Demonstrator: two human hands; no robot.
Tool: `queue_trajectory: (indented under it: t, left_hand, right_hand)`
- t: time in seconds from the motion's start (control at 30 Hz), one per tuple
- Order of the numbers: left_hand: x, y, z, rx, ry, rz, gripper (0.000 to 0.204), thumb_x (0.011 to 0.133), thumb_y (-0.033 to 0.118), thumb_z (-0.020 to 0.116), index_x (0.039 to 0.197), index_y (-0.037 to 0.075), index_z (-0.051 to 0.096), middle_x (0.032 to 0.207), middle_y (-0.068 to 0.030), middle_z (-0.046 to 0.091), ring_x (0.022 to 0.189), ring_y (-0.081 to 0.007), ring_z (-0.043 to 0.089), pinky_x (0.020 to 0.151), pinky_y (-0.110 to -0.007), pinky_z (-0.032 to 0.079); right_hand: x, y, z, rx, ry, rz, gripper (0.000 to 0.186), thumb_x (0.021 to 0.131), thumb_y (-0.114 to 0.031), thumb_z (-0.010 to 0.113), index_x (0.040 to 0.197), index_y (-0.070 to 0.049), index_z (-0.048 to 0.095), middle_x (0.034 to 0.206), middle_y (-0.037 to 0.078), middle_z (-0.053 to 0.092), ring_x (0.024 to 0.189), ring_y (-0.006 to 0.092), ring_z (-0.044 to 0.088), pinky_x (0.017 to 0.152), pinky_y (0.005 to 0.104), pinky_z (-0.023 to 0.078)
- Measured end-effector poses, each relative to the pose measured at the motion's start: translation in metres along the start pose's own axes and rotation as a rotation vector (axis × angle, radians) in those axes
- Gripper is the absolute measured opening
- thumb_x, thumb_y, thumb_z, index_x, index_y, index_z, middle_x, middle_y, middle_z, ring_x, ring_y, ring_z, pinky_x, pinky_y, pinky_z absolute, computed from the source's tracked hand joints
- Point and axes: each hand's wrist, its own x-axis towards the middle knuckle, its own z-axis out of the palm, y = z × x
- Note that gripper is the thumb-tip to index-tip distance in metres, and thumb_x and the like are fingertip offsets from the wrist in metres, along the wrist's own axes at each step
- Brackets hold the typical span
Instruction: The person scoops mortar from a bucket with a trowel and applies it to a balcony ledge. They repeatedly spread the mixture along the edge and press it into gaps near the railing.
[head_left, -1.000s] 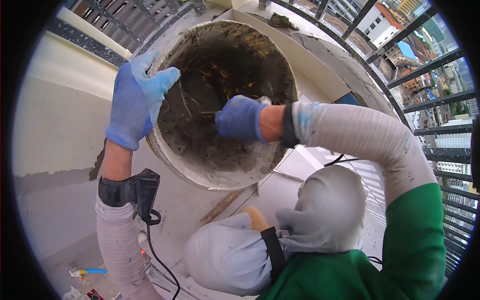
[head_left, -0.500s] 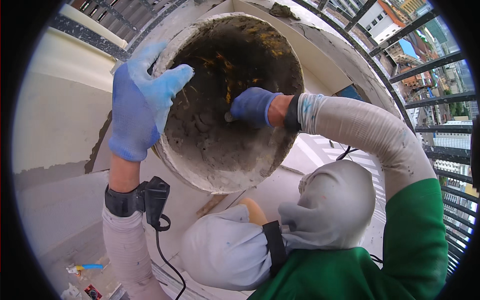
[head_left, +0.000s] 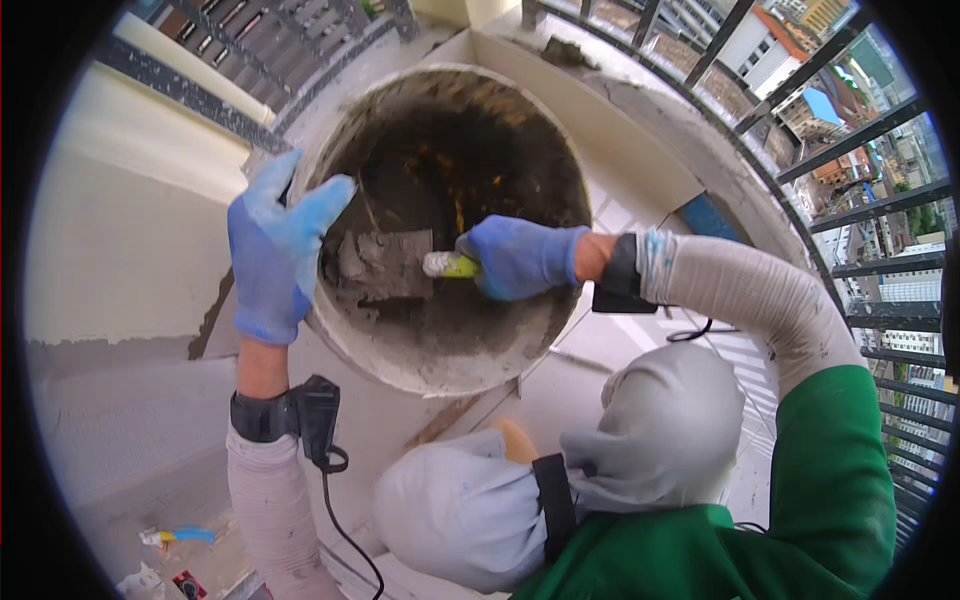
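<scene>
A large round bucket (head_left: 440,383), its rim crusted with dried mortar, holds wet grey mortar and has a dark inner wall. My left hand (head_left: 272,245), in a blue glove, grips the left side of the rim, thumb inside and fingers spread along the outside. My right hand (head_left: 520,257), gloved too, is closed around the yellow-green handle of a trowel (head_left: 400,250). On its flat blade, held inside the bucket toward the left wall, lies a lump of grey mortar (head_left: 372,262).
A curved ledge with metal railing (head_left: 745,120) runs behind and to the right, with buildings far below. A plastered wall (head_left: 130,210) stands at the left. My covered knees (head_left: 650,425) are close below the bucket. A blue-handled tool (head_left: 185,534) lies at lower left.
My right hand has risen out of the mortar and moved slightly down and right in view, bringing up the trowel with mortar on its blade. My left hand still grips the rim.
</scene>
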Motion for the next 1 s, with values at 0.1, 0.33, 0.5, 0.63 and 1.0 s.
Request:
queue_trajectory:
  t: [0.1,0.33,0.5,0.63,1.0]
  left_hand:
    - [0.01,0.005,-0.006,-0.057,-0.019,0.015,0.039,0.091,0.012,0.072,0.123,-0.01,0.067,0.107,-0.0093,0.073,0.096,-0.0124,0.063,0.09,-0.028,0.051]
    - [0.021,-0.016,-0.023,-0.037,-0.028,-0.111,0.036,0.092,0.011,0.068,0.122,-0.008,0.067,0.107,-0.007,0.072,0.093,-0.0115,0.062,0.086,-0.028,0.052]
    - [0.028,-0.028,-0.03,-0.096,-0.001,-0.169,0.036,0.093,0.012,0.067,0.123,-0.007,0.068,0.106,-0.0069,0.072,0.092,-0.0103,0.062,0.084,-0.027,0.052]
    - [0.03,-0.026,-0.032,-0.11,-0.014,-0.232,0.036,0.091,0.011,0.068,0.121,-0.008,0.068,0.105,-0.0061,0.072,0.092,-0.0105,0.062,0.086,-0.027,0.051]
    - [0.031,-0.024,-0.026,-0.097,-0.009,-0.225,0.038,0.092,0.014,0.068,0.123,-0.008,0.067,0.106,-0.0054,0.071,0.092,-0.0108,0.061,0.086,-0.027,0.05]
  right_hand:
    - [-0.015,0.001,-0.036,0.132,0.002,-0.006,0.021,0.076,-0.015,0.067,0.091,0.0,0.07,0.08,0.024,0.068,0.077,0.0421,0.068,0.071,0.0472,0.054]
    - [-0.095,-0.003,-0.106,0.622,-0.063,0.386,0.025,0.082,-0.019,0.074,0.098,-0.001,0.071,0.072,0.003,0.068,0.055,0.0099,0.06,0.049,0.0251,0.048]
    - [-0.14,0.024,-0.161,0.784,0.19,0.422,0.027,0.084,-0.02,0.073,0.103,0.0,0.07,0.076,0.003,0.07,0.055,0.0057,0.058,0.049,0.022,0.047]
    - [-0.137,0.052,-0.205,0.426,0.563,0.192,0.031,0.085,-0.019,0.067,0.109,0.001,0.067,0.079,0.007,0.071,0.058,0.0079,0.06,0.051,0.023,0.048]
    - [-0.013,0.242,-0.172,-0.84,0.565,0.339,0.029,0.092,-0.005,0.053,0.118,0.01,0.056,0.087,0.025,0.068,0.075,0.0396,0.071,0.065,0.0483,0.056]
